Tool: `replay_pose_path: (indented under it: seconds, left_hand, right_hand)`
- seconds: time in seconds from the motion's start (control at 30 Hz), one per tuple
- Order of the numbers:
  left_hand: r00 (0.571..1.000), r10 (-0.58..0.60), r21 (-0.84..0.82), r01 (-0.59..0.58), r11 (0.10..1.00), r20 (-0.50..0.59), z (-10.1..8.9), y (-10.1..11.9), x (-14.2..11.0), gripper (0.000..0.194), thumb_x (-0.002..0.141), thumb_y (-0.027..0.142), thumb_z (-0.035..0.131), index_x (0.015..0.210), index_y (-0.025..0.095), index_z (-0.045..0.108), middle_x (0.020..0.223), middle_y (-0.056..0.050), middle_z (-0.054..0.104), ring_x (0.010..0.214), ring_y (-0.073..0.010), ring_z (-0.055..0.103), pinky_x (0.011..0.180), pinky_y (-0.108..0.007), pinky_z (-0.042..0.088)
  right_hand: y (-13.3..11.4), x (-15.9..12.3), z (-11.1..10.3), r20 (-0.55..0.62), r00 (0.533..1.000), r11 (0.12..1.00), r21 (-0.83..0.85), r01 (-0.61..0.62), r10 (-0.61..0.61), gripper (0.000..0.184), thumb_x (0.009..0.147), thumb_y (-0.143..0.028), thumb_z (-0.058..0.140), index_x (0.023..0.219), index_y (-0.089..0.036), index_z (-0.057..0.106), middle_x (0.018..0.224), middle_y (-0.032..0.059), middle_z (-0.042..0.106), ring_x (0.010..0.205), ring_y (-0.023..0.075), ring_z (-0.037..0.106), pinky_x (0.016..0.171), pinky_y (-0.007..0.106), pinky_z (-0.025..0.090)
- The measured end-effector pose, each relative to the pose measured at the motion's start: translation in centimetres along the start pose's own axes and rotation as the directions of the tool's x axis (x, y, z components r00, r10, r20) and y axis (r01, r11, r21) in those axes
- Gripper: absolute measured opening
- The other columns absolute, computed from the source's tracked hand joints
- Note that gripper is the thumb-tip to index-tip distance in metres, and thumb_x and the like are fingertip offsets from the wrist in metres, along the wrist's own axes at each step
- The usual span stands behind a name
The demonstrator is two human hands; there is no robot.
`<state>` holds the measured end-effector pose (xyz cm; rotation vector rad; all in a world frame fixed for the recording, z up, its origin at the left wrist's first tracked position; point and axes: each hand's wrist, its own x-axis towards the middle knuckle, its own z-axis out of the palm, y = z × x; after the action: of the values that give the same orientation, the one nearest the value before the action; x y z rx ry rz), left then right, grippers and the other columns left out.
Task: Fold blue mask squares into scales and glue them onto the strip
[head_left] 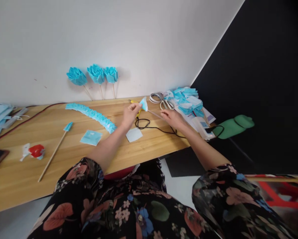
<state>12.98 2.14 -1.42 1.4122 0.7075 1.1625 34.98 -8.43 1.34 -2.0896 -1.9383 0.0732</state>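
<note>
Between its thumb and fingertips, my left hand (132, 114) pinches a folded piece of light blue sheet (144, 104), cone-like and pale at its edge. My right hand (172, 119) is to the right with its fingers curled together; whatever they hold, if anything, is hidden. Partly behind the left hand lies a yellow glue gun (139, 113) with a black cord (155, 127). A thin, clear glue stick (155, 115) extends from that area toward my right fingertips; I cannot tell if they touch it. A white square sheet (134, 135) lies below the left hand.
Three blue flowers on sticks (96, 73) lean on the wall. A row of folded blue pieces (90, 114), a blue square (91, 137) and a blue-tipped stick (54, 154) lie left. Tape (156, 97), scissors (167, 105), blue scraps (187, 99) and a green bottle (235, 126) stand right.
</note>
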Motion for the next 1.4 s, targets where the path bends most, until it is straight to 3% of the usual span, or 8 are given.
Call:
replay_pose_path:
  seconds: [0.1,0.23,0.47,0.67,0.87,1.03,1.2,1.4]
  left_hand:
    - [0.993,0.009,-0.273,-0.041,0.961,-0.117,-0.6,1.3,1.0,0.03,0.085,0.046,0.069,0.073,0.02,0.062,0.074,-0.001,0.067,0.076,-0.0137,0.063,0.08,-0.028,0.048]
    - [0.988,-0.07,-0.418,0.007,0.908,-0.137,-2.3,3.9,1.7,0.04,0.082,0.058,0.071,0.075,0.021,0.06,0.076,-0.001,0.066,0.084,-0.0157,0.067,0.088,-0.031,0.05]
    - [0.97,-0.174,-0.494,0.069,0.867,-0.169,-9.2,7.9,0.5,0.035,0.085,0.051,0.074,0.072,0.021,0.06,0.073,-0.003,0.064,0.084,-0.0184,0.067,0.085,-0.032,0.052]
    - [0.931,-0.258,-0.512,0.094,0.854,-0.26,-14.6,7.9,-1.8,0.029,0.087,0.045,0.073,0.07,0.024,0.06,0.068,-0.001,0.061,0.076,-0.0186,0.064,0.08,-0.034,0.054]
    - [0.899,-0.33,-0.589,0.107,0.801,-0.287,-15.3,6.7,-3.3,0.029,0.09,0.034,0.07,0.068,0.022,0.057,0.064,0.002,0.058,0.063,-0.0128,0.058,0.077,-0.031,0.054]
    - [0.895,-0.34,-0.608,0.102,0.787,-0.29,-15.7,6.2,-4.1,0.032,0.089,0.038,0.072,0.067,0.021,0.056,0.063,0.002,0.057,0.062,-0.0115,0.056,0.075,-0.028,0.052]
    - [0.925,-0.28,-0.581,0.085,0.809,-0.255,-15.9,5.9,-4.2,0.035,0.084,0.042,0.078,0.067,0.021,0.056,0.065,0.003,0.055,0.064,-0.0111,0.055,0.078,-0.029,0.05]
    - [0.914,-0.332,-0.655,0.106,0.748,-0.232,-15.8,5.8,-4.2,0.033,0.085,0.038,0.079,0.068,0.019,0.059,0.064,0.003,0.056,0.062,-0.0103,0.055,0.075,-0.028,0.049]
  right_hand:
    - [-1.2,-2.4,0.9,0.061,0.995,0.997,-0.013,0.076,-0.075,0.031,0.101,-0.036,0.051,0.121,-0.021,0.069,0.118,0.0085,0.075,0.108,0.024,0.067,0.091,0.032,0.048]
    - [-2.9,-3.9,2.4,0.096,0.979,0.969,-0.154,0.192,-0.179,0.027,0.099,-0.036,0.054,0.115,-0.02,0.069,0.118,0.0104,0.073,0.11,0.0262,0.065,0.093,0.034,0.047]
    - [-0.8,-3.0,1.8,0.07,0.997,0.931,-0.361,0.05,-0.026,0.024,0.1,-0.03,0.05,0.104,-0.018,0.07,0.109,0.0143,0.075,0.104,0.0292,0.066,0.089,0.038,0.045]
    - [-0.3,-1.8,0.3,-0.02,1.0,0.936,-0.351,0.007,-0.015,0.03,0.099,-0.026,0.047,0.113,-0.015,0.072,0.118,0.0163,0.073,0.111,0.032,0.064,0.093,0.041,0.046]
    - [-6.9,1.0,2.8,0.007,0.96,0.938,-0.211,0.275,-0.279,0.045,0.101,-0.019,0.037,0.137,-0.023,0.064,0.146,0.0071,0.062,0.134,0.0293,0.052,0.111,0.044,0.04]
    - [-10.5,3.9,5.6,0.12,0.945,0.914,-0.243,0.325,-0.304,0.062,0.092,-0.003,0.039,0.147,-0.026,0.055,0.167,0.0055,0.036,0.155,0.0344,0.026,0.122,0.057,0.024]
    - [-11.2,4.6,6.2,0.2,0.933,0.9,-0.266,0.347,-0.3,0.057,0.094,-0.004,0.036,0.144,-0.019,0.059,0.168,0.0099,0.033,0.156,0.0375,0.024,0.123,0.062,0.021]
    - [-9.5,2.5,6.1,0.187,0.903,0.866,-0.264,0.425,-0.386,0.055,0.093,-0.007,0.042,0.143,-0.021,0.059,0.166,0.0082,0.037,0.157,0.0345,0.025,0.123,0.06,0.025]
